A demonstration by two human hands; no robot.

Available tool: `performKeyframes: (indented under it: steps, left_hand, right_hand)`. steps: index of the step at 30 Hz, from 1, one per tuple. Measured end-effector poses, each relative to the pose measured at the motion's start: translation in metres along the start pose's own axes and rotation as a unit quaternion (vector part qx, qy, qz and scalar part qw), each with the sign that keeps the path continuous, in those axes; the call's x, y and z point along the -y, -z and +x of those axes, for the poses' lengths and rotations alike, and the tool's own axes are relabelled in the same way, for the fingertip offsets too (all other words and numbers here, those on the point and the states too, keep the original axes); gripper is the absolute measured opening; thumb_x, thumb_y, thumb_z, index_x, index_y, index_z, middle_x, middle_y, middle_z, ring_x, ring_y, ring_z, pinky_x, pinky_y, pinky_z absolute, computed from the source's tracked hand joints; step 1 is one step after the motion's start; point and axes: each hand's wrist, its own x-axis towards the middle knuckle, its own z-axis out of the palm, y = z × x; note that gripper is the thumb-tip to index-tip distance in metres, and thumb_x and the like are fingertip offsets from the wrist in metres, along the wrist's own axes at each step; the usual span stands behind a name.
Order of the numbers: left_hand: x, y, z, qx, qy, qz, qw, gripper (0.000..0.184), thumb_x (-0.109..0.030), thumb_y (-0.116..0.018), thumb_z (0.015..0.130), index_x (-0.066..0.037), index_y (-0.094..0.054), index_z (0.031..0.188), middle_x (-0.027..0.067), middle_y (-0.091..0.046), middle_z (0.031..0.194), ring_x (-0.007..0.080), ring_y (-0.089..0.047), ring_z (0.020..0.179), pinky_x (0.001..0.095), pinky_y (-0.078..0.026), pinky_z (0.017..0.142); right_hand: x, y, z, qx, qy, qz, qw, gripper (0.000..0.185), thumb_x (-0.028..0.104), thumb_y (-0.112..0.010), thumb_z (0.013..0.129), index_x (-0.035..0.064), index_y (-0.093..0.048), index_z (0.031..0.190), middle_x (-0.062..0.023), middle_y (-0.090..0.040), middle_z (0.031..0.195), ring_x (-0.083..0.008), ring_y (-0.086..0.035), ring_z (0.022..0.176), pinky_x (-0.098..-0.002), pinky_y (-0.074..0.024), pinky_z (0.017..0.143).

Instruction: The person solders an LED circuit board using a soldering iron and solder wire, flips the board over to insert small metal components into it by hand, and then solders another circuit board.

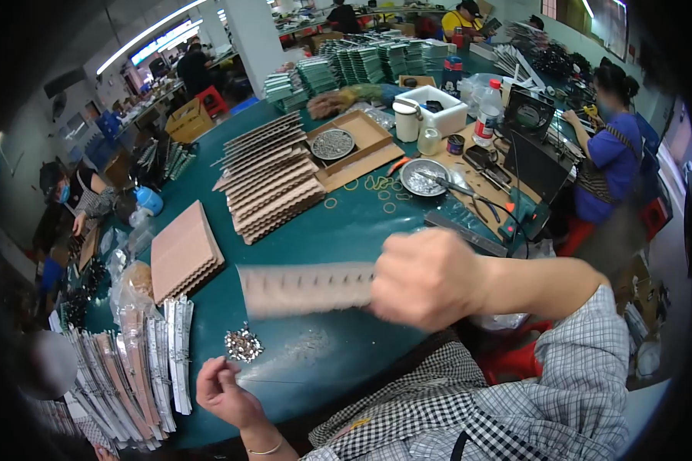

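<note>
My right hand [430, 280] is raised over the near part of the table, closed round one end of a slotted brown cardboard strip [307, 290]. The strip is smeared by motion and stretches out to the left, with a row of dark slots along it. My left hand [227, 393] is low at the table's front edge, fingers curled in toward the thumb. Whatever may be between those fingertips is too small to make out. Just beyond it lies a heap of small shiny metal pieces [244, 345]. To its left stand bundled white and brown strips [127, 376].
Flat cardboard stacks [184, 250] and ridged strip stacks [273, 184] occupy the green table [346, 238]. A metal bowl [424, 178], rubber bands [382, 184], a bottle [487, 115] and a white foam box [438, 107] stand farther back. A co-worker [611, 146] sits at the right.
</note>
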Motion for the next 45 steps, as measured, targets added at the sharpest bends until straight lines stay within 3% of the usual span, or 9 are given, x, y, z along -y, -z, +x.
performKeyframes:
  steps: [4,6,8,11,14,19,28,34,45]
  left_hand:
    - [0.007,0.021,0.002,0.036,0.031,0.002,0.999,0.023,-0.020,-0.056,0.099,0.002,-0.063,0.097,-0.0033,-0.041,0.066,0.0040,-0.031,0.058,0.0215,-0.022,0.051]
    - [0.005,0.016,0.002,0.034,0.037,0.005,0.999,0.020,-0.017,-0.057,0.099,0.003,-0.063,0.096,-0.0048,-0.037,0.064,0.0030,-0.028,0.055,0.0216,-0.018,0.050]
    - [0.009,0.019,-0.002,0.063,0.053,0.002,0.997,0.017,-0.014,-0.058,0.098,0.003,-0.063,0.096,-0.0050,-0.038,0.064,0.0026,-0.028,0.055,0.0221,-0.018,0.050]
    - [-0.005,-0.002,-0.018,0.134,0.120,0.050,0.983,0.007,-0.004,-0.063,0.091,0.001,-0.067,0.088,-0.0023,-0.053,0.068,0.0023,-0.040,0.059,0.0200,-0.027,0.052]
    - [-0.006,-0.019,-0.047,0.270,0.230,0.089,0.931,0.005,0.002,-0.067,0.084,0.000,-0.071,0.083,0.0007,-0.063,0.076,0.0041,-0.052,0.067,0.0198,-0.038,0.059]
    - [0.000,-0.036,-0.068,0.355,0.251,0.119,0.893,0.008,-0.001,-0.075,0.076,0.000,-0.073,0.083,-0.0024,-0.055,0.067,0.0045,-0.045,0.061,0.0216,-0.033,0.054]
    - [0.010,-0.043,-0.077,0.375,0.255,0.166,0.876,0.015,-0.004,-0.081,0.071,0.000,-0.074,0.084,-0.0005,-0.053,0.062,0.0064,-0.046,0.057,0.0233,-0.034,0.053]
    - [0.025,-0.031,-0.079,0.295,0.321,0.172,0.883,0.010,-0.003,-0.078,0.075,0.003,-0.074,0.083,0.0036,-0.065,0.067,0.0066,-0.053,0.059,0.0217,-0.042,0.055]
    - [0.031,-0.024,-0.080,0.282,0.380,0.187,0.861,0.014,-0.007,-0.074,0.082,0.006,-0.072,0.088,-0.0012,-0.063,0.070,0.0043,-0.052,0.063,0.0190,-0.040,0.059]
  right_hand:
    - [-0.005,-0.011,-0.049,-0.117,-0.287,0.026,0.951,0.031,0.015,-0.064,0.087,0.0035,-0.049,0.063,-0.0109,-0.045,0.056,-0.0278,-0.048,0.050,-0.0372,-0.0395,0.047]
    - [0.009,-0.028,-0.073,-0.148,-0.536,0.295,0.777,0.035,0.024,-0.053,0.101,-0.0030,-0.062,0.081,-0.0068,-0.064,0.072,-0.0126,-0.057,0.062,-0.0290,-0.0445,0.057]
    - [0.025,-0.053,-0.088,-0.254,-0.598,0.485,0.586,0.037,0.028,-0.048,0.103,-0.0046,-0.064,0.094,-0.0043,-0.067,0.085,-0.0081,-0.058,0.074,-0.0252,-0.0469,0.067]
    - [0.052,-0.089,-0.104,-0.293,-0.640,0.467,0.535,0.037,0.029,-0.047,0.103,-0.0047,-0.063,0.099,-0.0043,-0.067,0.090,-0.0089,-0.059,0.078,-0.0241,-0.0469,0.073]
    - [0.074,-0.099,-0.102,-0.250,-0.722,0.465,0.447,0.034,0.031,-0.048,0.103,0.0016,-0.063,0.094,0.0017,-0.058,0.073,-0.0051,-0.046,0.059,-0.0220,-0.0360,0.051]
    - [0.093,-0.120,-0.101,-0.270,-0.761,0.449,0.383,0.036,0.033,-0.048,0.102,0.0085,-0.052,0.076,0.0061,-0.038,0.063,-0.0048,-0.032,0.052,-0.0236,-0.0249,0.045]
    - [0.113,-0.135,-0.097,-0.231,-0.768,0.465,0.374,0.038,0.033,-0.051,0.101,0.0055,-0.054,0.074,0.0020,-0.047,0.066,-0.0062,-0.039,0.056,-0.0231,-0.0305,0.049]
    - [0.103,-0.121,-0.103,-0.050,-0.771,0.537,0.338,0.040,0.032,-0.053,0.100,0.0009,-0.059,0.075,-0.0010,-0.054,0.067,-0.0073,-0.044,0.051,-0.0234,-0.0353,0.048]
    - [0.066,-0.112,-0.128,0.187,-0.573,0.578,0.551,0.023,0.018,-0.062,0.092,-0.0039,-0.070,0.094,-0.0081,-0.069,0.076,-0.0091,-0.060,0.054,-0.0237,-0.0472,0.051]
